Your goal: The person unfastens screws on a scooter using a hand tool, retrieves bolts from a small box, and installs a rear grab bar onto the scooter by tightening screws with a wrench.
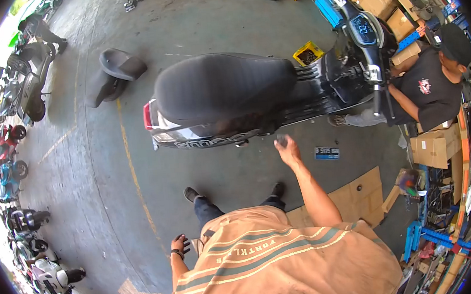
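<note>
Tan striped shirt (290,260) behind, the right hand (289,153) grips a small dark object (282,140), nearer the crosswise black scooter (225,89) ahead than the half-open, seemingly empty left hand (179,245).

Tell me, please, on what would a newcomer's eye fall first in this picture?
Probably on the big black scooter, which stretches across the middle, with a glowing blue display toward its right end. Next might come the wearer's orange shirt at the bottom, then the right hand, holding a small dark object near the scooter's side.
</note>
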A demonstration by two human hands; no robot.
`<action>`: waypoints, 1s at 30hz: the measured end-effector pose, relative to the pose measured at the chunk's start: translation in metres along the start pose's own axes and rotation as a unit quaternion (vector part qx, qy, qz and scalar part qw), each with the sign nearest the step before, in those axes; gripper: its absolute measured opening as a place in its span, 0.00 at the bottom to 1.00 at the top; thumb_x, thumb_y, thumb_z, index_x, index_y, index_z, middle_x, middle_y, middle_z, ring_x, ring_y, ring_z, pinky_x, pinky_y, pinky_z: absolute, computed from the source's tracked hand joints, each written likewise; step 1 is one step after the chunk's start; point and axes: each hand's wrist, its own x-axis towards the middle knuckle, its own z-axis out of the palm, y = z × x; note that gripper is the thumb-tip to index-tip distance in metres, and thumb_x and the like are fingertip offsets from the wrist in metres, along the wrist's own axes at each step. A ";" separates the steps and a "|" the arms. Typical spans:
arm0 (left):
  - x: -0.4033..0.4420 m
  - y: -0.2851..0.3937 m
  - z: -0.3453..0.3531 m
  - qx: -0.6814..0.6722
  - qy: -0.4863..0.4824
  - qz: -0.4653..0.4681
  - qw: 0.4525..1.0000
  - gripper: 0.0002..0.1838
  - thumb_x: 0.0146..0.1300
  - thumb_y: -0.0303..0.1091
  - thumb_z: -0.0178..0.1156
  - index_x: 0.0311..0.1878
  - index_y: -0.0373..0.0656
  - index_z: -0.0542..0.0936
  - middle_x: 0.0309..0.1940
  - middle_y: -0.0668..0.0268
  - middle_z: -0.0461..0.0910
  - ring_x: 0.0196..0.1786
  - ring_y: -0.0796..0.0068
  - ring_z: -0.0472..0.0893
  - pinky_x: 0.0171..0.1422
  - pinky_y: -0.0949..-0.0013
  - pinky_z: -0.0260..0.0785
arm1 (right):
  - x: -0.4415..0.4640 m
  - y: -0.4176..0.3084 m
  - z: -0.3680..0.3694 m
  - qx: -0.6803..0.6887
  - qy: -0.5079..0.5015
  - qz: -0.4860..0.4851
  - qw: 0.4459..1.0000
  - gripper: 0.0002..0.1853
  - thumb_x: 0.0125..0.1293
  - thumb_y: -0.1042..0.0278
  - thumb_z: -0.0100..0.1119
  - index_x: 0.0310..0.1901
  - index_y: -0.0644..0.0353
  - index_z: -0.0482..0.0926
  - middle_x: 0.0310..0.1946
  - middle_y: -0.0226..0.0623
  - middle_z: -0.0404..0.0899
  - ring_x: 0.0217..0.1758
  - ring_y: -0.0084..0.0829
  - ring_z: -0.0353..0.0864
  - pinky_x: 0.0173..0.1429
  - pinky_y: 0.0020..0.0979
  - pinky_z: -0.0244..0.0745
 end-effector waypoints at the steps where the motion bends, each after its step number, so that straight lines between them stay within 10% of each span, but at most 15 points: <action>1: 0.013 0.015 -0.026 0.013 -0.003 0.006 1.000 0.21 0.66 0.43 0.56 0.61 0.50 0.72 0.52 0.63 0.78 0.47 0.62 0.81 0.46 0.52 0.72 | 0.013 -0.044 0.023 0.026 0.053 -0.044 0.997 0.26 0.60 0.52 0.63 0.55 0.59 0.73 0.47 0.46 0.80 0.52 0.47 0.79 0.56 0.41 0.72; 5: 0.051 0.105 -0.168 0.073 0.015 0.070 0.995 0.19 0.65 0.42 0.57 0.58 0.50 0.75 0.47 0.65 0.80 0.43 0.66 0.81 0.38 0.58 0.73 | 0.085 -0.166 0.117 0.013 0.281 -0.074 0.957 0.31 0.64 0.49 0.57 0.61 0.63 0.67 0.58 0.53 0.70 0.63 0.50 0.67 0.67 0.43 0.63; 9: 0.086 0.288 -0.302 0.182 0.122 0.277 0.936 0.17 0.64 0.40 0.58 0.52 0.43 0.79 0.28 0.66 0.79 0.27 0.77 0.78 0.23 0.74 0.65 | 0.134 -0.253 0.179 0.064 0.199 0.236 0.949 0.42 0.63 0.28 0.41 0.71 0.49 0.56 0.73 0.58 0.44 0.76 0.58 0.43 0.72 0.62 0.41; 11: 0.097 0.399 -0.341 0.132 0.138 0.374 0.907 0.18 0.66 0.39 0.56 0.55 0.42 0.77 0.36 0.64 0.80 0.34 0.76 0.80 0.29 0.74 0.68 | 0.154 -0.263 0.210 -0.034 0.220 0.295 0.929 0.43 0.61 0.23 0.36 0.73 0.39 0.54 0.74 0.58 0.36 0.77 0.61 0.34 0.69 0.71 0.33; 18: 0.166 0.646 -0.342 0.116 0.051 0.396 0.909 0.19 0.68 0.41 0.54 0.60 0.47 0.73 0.47 0.62 0.79 0.43 0.70 0.81 0.42 0.66 0.73 | 0.158 -0.302 0.223 -0.150 0.291 0.333 0.884 0.40 0.60 0.22 0.38 0.71 0.31 0.57 0.75 0.47 0.45 0.77 0.53 0.41 0.70 0.68 0.40; 20: 0.233 0.665 -0.367 0.290 -0.021 0.314 0.904 0.20 0.67 0.39 0.55 0.61 0.48 0.73 0.44 0.66 0.79 0.40 0.73 0.80 0.37 0.69 0.72 | 0.166 -0.305 0.226 -0.150 0.320 0.347 0.869 0.37 0.60 0.24 0.42 0.69 0.28 0.61 0.74 0.39 0.49 0.77 0.50 0.44 0.70 0.67 0.42; 23: 0.275 0.667 -0.376 0.180 0.038 0.113 0.976 0.18 0.65 0.42 0.58 0.56 0.47 0.76 0.42 0.64 0.82 0.43 0.70 0.81 0.38 0.59 0.73 | 0.170 -0.301 0.228 -0.157 0.343 0.318 0.870 0.36 0.60 0.24 0.42 0.67 0.29 0.64 0.73 0.35 0.54 0.76 0.43 0.49 0.72 0.61 0.46; 30: 0.296 0.810 -0.415 0.293 0.041 -0.087 0.951 0.18 0.65 0.41 0.52 0.56 0.49 0.76 0.42 0.62 0.81 0.44 0.66 0.80 0.42 0.52 0.72 | 0.190 -0.312 0.225 -0.173 0.368 0.383 0.830 0.31 0.64 0.30 0.44 0.66 0.32 0.67 0.69 0.34 0.63 0.71 0.42 0.61 0.70 0.52 0.56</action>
